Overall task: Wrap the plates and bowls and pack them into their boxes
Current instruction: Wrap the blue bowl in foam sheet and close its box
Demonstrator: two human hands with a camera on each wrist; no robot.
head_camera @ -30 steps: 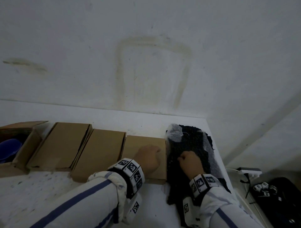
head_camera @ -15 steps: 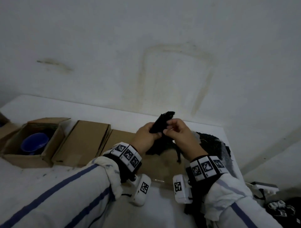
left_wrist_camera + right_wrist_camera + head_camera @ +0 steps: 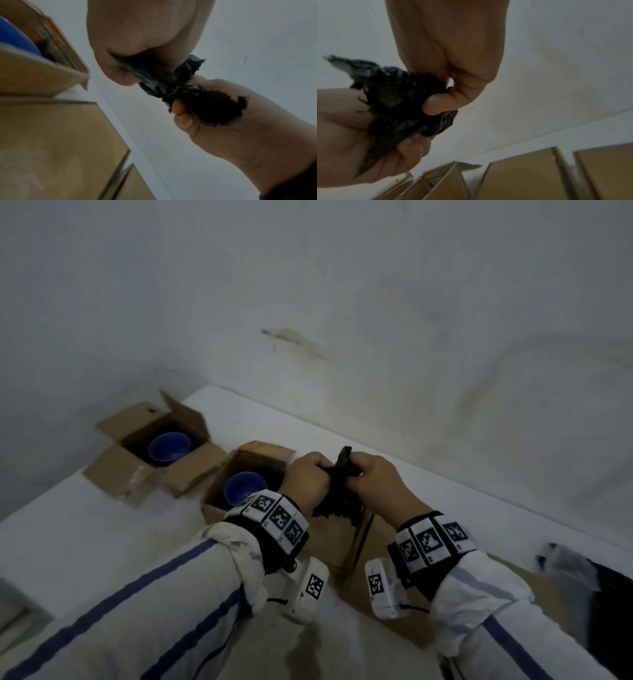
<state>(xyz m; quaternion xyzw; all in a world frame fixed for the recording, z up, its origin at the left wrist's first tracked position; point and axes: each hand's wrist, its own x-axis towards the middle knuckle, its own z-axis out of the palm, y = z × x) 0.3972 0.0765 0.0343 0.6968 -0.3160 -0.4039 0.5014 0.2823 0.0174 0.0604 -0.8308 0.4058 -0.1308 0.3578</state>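
Observation:
Both hands hold one crumpled black wrapping sheet [image 3: 343,470] up above the cardboard boxes. My left hand [image 3: 308,479] grips its left part and my right hand [image 3: 373,477] pinches its right part. In the left wrist view the black sheet [image 3: 173,82] bunches between the left hand [image 3: 130,65] and the right hand [image 3: 214,112]. The right wrist view shows the right hand [image 3: 447,94] pinching the sheet [image 3: 397,102]. A blue bowl [image 3: 245,488] sits in an open box [image 3: 219,508] just left of my left wrist. Another blue bowl [image 3: 169,446] sits in a second open box [image 3: 191,467] farther left.
Closed cardboard boxes [image 3: 334,542] lie in a row on the white table [image 3: 102,542] under my hands, close to the stained white wall [image 3: 411,337]. A pile of black wrapping sheets [image 3: 603,587] lies at the right edge. The table's far left corner [image 3: 209,386] meets the wall.
My right hand lifted a black sheet off the pile at the right and my left hand joined it. Both hands moved left with the sheet, and both open boxes came into view.

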